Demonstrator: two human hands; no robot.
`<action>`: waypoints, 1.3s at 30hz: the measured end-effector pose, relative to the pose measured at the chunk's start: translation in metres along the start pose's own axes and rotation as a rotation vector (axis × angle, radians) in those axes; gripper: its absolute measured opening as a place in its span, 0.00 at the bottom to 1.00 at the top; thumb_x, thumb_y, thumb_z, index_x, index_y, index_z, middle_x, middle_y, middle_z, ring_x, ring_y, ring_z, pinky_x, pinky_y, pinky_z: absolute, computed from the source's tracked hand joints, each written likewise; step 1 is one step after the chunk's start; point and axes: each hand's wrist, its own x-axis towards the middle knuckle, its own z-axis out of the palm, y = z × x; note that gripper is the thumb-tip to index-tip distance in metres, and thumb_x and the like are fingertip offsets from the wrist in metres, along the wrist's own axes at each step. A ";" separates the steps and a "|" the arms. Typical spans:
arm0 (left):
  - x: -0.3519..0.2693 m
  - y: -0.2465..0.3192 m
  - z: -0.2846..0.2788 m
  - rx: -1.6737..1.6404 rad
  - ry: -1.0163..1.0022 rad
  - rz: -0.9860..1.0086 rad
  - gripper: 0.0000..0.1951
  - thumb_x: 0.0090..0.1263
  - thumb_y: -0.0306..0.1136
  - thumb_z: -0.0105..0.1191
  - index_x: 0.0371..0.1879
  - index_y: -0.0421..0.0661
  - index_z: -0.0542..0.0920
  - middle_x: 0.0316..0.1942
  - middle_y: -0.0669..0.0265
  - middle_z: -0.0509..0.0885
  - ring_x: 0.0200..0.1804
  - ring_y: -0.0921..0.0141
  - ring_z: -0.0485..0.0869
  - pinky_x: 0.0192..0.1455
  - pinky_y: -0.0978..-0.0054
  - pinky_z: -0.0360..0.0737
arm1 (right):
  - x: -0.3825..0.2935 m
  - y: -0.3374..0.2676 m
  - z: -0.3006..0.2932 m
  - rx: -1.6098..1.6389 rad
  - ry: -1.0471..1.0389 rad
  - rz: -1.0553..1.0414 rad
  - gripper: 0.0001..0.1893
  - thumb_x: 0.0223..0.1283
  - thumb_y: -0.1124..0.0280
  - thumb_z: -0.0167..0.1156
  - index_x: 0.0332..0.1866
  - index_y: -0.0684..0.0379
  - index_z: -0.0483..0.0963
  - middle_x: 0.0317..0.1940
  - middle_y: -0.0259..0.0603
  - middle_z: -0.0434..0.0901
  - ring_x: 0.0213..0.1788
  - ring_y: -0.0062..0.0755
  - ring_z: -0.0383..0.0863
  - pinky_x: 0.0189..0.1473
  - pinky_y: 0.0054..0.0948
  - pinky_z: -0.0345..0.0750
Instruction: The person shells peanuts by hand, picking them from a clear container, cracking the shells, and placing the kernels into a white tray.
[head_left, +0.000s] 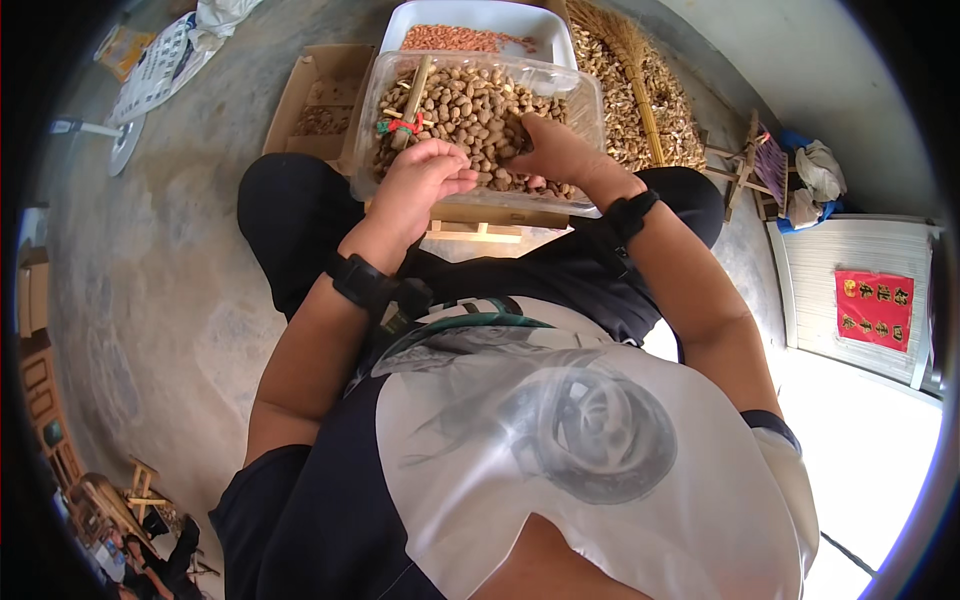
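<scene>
A clear plastic tub (592, 196) full of unshelled peanuts (480, 101) is in front of me, between my knees. Above its near left part is my left hand (424, 176), fingers curled together; whether anything small is pinched in them cannot be made out. My right hand (559, 154) reaches into the peanuts at the right, thumb and forefinger spread, some fingertips hidden. On the peanuts at the left rests a split wooden stick (417, 94) bound with red and green ties. Behind the tub, a white plastic basin (551, 26) contains reddish shelled peanut kernels (450, 37).
A cardboard box (281, 124) with some reddish bits stands left of the tub. To the right, a straw broom (637, 82) lies over a heap of peanut shells (679, 105). A folding wooden stool (750, 169) is farther right. A person's legs (176, 562) show at lower left.
</scene>
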 end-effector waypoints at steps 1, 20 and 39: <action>0.001 0.001 0.002 -0.025 -0.010 0.002 0.05 0.68 0.27 0.49 0.37 0.40 0.76 0.37 0.61 0.81 0.43 0.66 0.81 0.51 0.69 0.79 | 0.003 -0.006 -0.004 0.032 -0.008 -0.018 0.23 0.50 0.73 0.65 0.49 0.70 0.65 0.36 0.51 0.80 0.27 0.32 0.83 0.31 0.28 0.81; 0.004 -0.003 -0.003 -0.161 -0.007 0.005 0.04 0.69 0.25 0.46 0.36 0.40 0.74 0.36 0.59 0.80 0.44 0.61 0.82 0.53 0.62 0.78 | 0.006 0.045 -0.013 0.332 0.181 -0.107 0.09 0.59 0.70 0.57 0.37 0.66 0.76 0.28 0.39 0.81 0.30 0.24 0.82 0.35 0.23 0.79; 0.002 0.000 0.000 -0.068 -0.020 -0.002 0.04 0.69 0.28 0.48 0.34 0.40 0.75 0.35 0.61 0.80 0.43 0.64 0.83 0.52 0.67 0.79 | 0.046 0.031 -0.010 -0.007 0.367 -0.252 0.11 0.52 0.71 0.58 0.40 0.62 0.79 0.34 0.49 0.82 0.39 0.43 0.81 0.44 0.33 0.76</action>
